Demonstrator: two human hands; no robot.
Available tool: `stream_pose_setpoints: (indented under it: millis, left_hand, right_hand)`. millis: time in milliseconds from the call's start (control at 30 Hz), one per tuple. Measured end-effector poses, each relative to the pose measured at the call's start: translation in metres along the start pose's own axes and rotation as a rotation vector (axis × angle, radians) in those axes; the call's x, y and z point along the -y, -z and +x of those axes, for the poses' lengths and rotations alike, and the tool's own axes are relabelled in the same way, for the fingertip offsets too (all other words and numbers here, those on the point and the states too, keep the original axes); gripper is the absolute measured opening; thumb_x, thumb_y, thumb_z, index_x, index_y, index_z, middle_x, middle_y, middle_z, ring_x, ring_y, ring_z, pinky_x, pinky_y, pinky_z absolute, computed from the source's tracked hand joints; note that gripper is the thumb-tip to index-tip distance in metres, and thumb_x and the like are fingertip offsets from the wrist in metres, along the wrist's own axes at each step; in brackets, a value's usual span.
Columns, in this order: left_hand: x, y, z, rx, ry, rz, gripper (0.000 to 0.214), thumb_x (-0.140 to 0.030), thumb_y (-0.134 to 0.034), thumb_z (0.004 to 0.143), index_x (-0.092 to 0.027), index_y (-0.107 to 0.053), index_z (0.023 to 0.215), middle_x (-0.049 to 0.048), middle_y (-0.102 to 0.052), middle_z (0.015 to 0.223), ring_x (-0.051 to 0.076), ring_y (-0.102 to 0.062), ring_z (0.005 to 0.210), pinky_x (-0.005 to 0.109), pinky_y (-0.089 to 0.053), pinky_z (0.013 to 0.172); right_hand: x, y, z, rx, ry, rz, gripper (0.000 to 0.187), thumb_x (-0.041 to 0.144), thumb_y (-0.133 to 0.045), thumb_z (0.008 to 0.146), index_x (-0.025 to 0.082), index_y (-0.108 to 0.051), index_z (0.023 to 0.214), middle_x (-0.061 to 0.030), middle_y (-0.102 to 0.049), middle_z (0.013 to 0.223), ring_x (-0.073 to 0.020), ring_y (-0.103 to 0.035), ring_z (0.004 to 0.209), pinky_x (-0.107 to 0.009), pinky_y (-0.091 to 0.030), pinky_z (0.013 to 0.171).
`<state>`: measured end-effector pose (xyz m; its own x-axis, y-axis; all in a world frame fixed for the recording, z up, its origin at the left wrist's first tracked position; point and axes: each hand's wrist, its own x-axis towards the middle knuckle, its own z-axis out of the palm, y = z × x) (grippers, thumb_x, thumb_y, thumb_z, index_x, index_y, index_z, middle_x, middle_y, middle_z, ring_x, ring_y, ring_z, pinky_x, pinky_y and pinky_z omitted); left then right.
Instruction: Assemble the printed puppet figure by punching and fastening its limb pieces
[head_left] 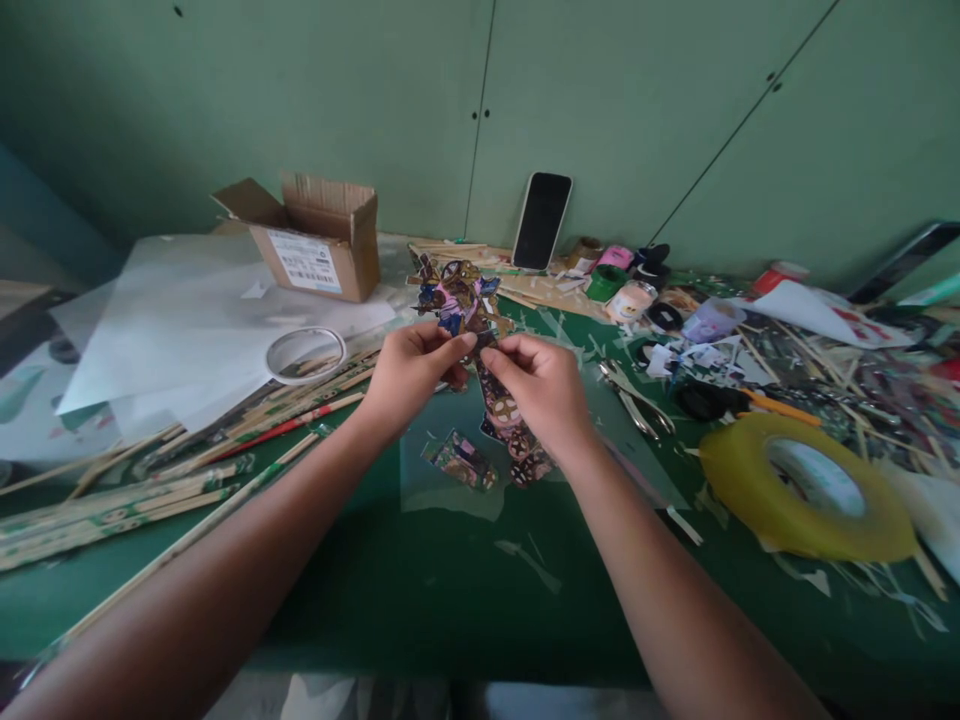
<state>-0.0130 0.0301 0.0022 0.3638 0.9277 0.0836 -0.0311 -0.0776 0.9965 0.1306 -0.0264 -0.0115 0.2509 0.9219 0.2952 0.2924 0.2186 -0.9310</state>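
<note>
Both hands meet over the middle of the table, each pinching a colourful printed cut-out figure (500, 403). My left hand (416, 370) grips it just below its wide blue, pink and brown top. My right hand (544, 385) pinches it close by, thumb near the left thumb, with the darker lower part hanging beneath the fingers. Whether it is one piece or two joined pieces I cannot tell. Below the hands a small printed cut-out (463, 461) lies on a clear plastic sheet (420, 490).
An open cardboard box (319, 240) stands back left beside a white tape roll (305, 356). Wrapped sticks (150, 510) lie at left. A phone (542, 220) leans on the wall. Pliers (636, 400), a yellow tape roll (735, 480), paint pots (630, 300) and scraps crowd the right.
</note>
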Motion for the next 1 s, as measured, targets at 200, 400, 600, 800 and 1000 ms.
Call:
stream_pose_setpoints:
  millis: [200,400,600,800,1000]
  left_hand:
    - [0.0011,0.0014,-0.0008,0.030,-0.009,0.032,0.026,-0.032,-0.068,0.078,-0.015,-0.061,0.060,0.0019,-0.065,0.052,0.009,-0.059,0.047,0.022,-0.049,0.053]
    - [0.0021,-0.0002,-0.0012,0.019,0.000,0.045,0.027,-0.033,-0.066,0.079,-0.016,-0.059,0.060,0.0019,-0.065,0.050,0.010,-0.058,0.046,0.022,-0.048,0.051]
    - [0.0011,-0.0002,-0.0014,0.006,0.009,0.031,0.028,-0.036,-0.069,0.077,-0.016,-0.059,0.059,0.0008,-0.064,0.048,0.009,-0.057,0.045,0.021,-0.047,0.051]
    - [0.0033,0.0007,-0.0011,0.000,0.018,0.041,0.028,-0.036,-0.068,0.078,-0.017,-0.058,0.060,0.0010,-0.064,0.048,0.010,-0.058,0.045,0.021,-0.048,0.051]
    - [0.0032,-0.0001,-0.0019,-0.010,0.008,0.057,0.028,-0.035,-0.067,0.078,-0.017,-0.059,0.058,0.0019,-0.064,0.048,0.010,-0.058,0.045,0.021,-0.048,0.051]
  right_hand:
    - [0.0004,0.0002,-0.0002,-0.003,0.012,0.001,0.021,0.036,-0.067,0.081,0.019,-0.063,0.069,0.0058,-0.048,0.054,-0.0091,-0.038,0.052,-0.026,-0.028,0.049]
    - [0.0011,-0.0001,-0.0008,0.014,0.011,0.012,0.025,0.038,-0.066,0.081,0.019,-0.058,0.065,0.0059,-0.047,0.054,-0.0091,-0.037,0.052,-0.026,-0.028,0.050]
    - [0.0001,0.0000,0.0000,0.023,0.018,0.025,0.025,0.037,-0.066,0.080,0.020,-0.057,0.065,0.0065,-0.045,0.054,-0.0090,-0.035,0.052,-0.026,-0.027,0.050]
    - [0.0003,0.0004,-0.0003,0.035,0.010,0.001,0.027,0.039,-0.064,0.082,0.020,-0.056,0.066,0.0059,-0.045,0.055,-0.0100,-0.037,0.054,-0.027,-0.028,0.051]
    - [-0.0021,0.0006,-0.0006,0.053,0.000,-0.008,0.027,0.040,-0.065,0.082,0.020,-0.056,0.067,0.0055,-0.047,0.056,-0.0104,-0.039,0.055,-0.027,-0.029,0.052]
